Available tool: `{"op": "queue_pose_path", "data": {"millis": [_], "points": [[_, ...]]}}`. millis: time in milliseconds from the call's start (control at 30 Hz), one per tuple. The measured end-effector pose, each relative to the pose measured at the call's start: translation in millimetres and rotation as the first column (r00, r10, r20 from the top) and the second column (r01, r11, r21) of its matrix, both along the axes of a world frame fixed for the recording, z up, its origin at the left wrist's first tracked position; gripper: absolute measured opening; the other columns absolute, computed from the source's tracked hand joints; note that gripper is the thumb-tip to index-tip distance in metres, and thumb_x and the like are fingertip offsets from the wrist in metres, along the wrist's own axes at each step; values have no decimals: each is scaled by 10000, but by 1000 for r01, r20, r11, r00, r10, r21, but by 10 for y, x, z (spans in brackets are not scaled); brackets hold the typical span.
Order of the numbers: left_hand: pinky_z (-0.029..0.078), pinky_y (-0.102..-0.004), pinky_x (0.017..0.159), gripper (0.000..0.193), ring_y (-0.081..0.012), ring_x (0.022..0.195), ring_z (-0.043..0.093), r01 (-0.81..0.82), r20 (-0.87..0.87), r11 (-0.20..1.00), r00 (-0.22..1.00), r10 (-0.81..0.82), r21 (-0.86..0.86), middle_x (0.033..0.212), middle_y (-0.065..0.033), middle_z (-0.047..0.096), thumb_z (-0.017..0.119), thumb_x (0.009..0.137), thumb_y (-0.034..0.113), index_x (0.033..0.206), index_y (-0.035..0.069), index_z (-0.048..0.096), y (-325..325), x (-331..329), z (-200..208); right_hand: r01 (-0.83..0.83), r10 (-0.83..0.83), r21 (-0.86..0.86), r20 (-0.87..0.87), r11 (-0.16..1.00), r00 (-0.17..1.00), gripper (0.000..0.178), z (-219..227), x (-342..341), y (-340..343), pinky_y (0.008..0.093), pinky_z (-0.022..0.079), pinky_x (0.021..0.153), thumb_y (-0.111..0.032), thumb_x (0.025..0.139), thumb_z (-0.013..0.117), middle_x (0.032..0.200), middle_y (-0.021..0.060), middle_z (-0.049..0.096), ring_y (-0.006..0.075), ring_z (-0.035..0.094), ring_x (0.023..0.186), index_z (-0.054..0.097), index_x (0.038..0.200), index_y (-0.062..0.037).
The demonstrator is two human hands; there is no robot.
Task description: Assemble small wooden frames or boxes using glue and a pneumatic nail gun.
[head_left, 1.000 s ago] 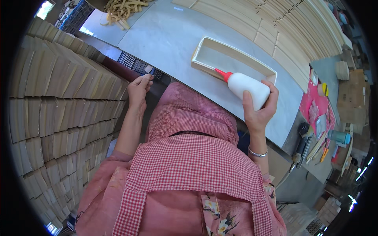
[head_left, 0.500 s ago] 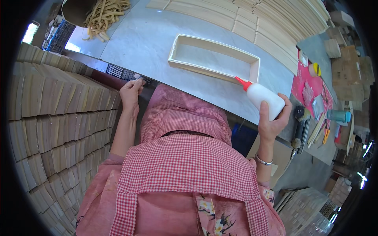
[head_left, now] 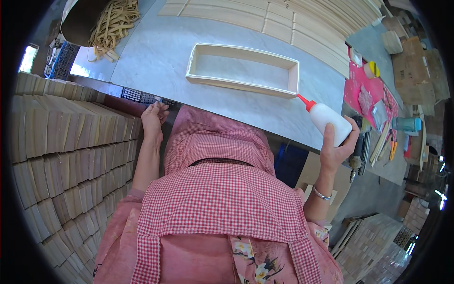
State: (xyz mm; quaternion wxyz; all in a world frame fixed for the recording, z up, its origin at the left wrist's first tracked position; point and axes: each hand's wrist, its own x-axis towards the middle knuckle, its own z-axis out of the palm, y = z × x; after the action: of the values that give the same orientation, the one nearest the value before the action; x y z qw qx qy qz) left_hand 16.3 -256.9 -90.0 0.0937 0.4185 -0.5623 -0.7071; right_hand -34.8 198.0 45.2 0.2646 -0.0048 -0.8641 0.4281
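Note:
My right hand [head_left: 338,142] is closed around a white squeeze bottle [head_left: 329,122] with a red cap and pointed nozzle. The bottle is tilted, its tip at the near right corner of an open rectangular wooden frame [head_left: 236,87]. Whether the tip touches the wood I cannot tell. The frame lies on the grey marbled tabletop [head_left: 156,61], which shows through its middle. My left hand [head_left: 153,120] is beside the table's front edge, fingers curled together, with nothing visible in them.
Long pale wooden strips [head_left: 246,19] lie along the table's far side. Tan bands [head_left: 113,31] spill from a container [head_left: 82,23] at far left. Stacked wooden pieces [head_left: 61,128] rise at my left. To the right are a power tool [head_left: 355,142] and a teal bottle [head_left: 406,124].
The bottle's nozzle has moved right along the frame's near edge to its corner. My left hand's fingers have loosened slightly. The whole view has shifted a little.

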Motion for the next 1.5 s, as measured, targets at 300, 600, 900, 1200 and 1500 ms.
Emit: {"op": "queue_pose_path", "data": {"millis": [300, 600, 900, 1200, 1500], "points": [[429, -205, 660, 189, -75, 738, 623, 66, 183, 996, 982, -54, -57, 906, -18, 737, 604, 998, 201, 1049, 76, 736, -169, 49, -154, 199, -211, -278, -12, 940, 977, 438, -346, -455, 287, 359, 476, 886, -182, 852, 735, 1091, 141, 575, 255, 561, 949, 515, 1192, -16], [411, -199, 548, 119, -104, 624, 584, -70, 178, 997, 982, 63, 32, 796, -28, 694, 657, 941, 110, 967, 30, 742, -586, 61, -436, 531, -528, 89, -64, 843, 847, 441, -587, -1955, 1636, 358, 501, 760, -282, 745, 825, 889, 104, 545, 250, 554, 799, 489, 905, -45], [426, -215, 559, 148, -117, 642, 588, 401, 385, 916, 840, -382, 33, 820, -32, 689, 644, 946, 152, 983, 39, 732, -541, -790, -660, 442, -544, 353, 285, 825, 789, 441, -585, -2531, 1807, 446, 569, 743, -281, 787, 769, 967, 173, 736, 393, 710, 853, 649, 1136, -39], [442, -231, 570, 179, -130, 660, 592, 569, 461, 822, 721, -517, 32, 843, -36, 683, 631, 951, 195, 998, 48, 723, -559, -1203, -850, 897, -897, -36, -43, 441, 439, 219, -935, 796, 2657, 319, 510, 735, -159, 854, 694, 893, 87, 655, 206, 608, 787, 650, 1025, -29], [458, -247, 581, 212, -143, 678, 596, 583, 287, 805, 756, -588, 110, 866, -39, 678, 617, 956, 238, 1013, 58, 713, 580, -1534, -1323, 817, -548, 232, 828, 527, 119, 608, -2874, 2531, 2568, 390, 505, 528, -534, 819, 760, 621, 161, 644, 289, 572, 518, 668, 751, 63]]}}
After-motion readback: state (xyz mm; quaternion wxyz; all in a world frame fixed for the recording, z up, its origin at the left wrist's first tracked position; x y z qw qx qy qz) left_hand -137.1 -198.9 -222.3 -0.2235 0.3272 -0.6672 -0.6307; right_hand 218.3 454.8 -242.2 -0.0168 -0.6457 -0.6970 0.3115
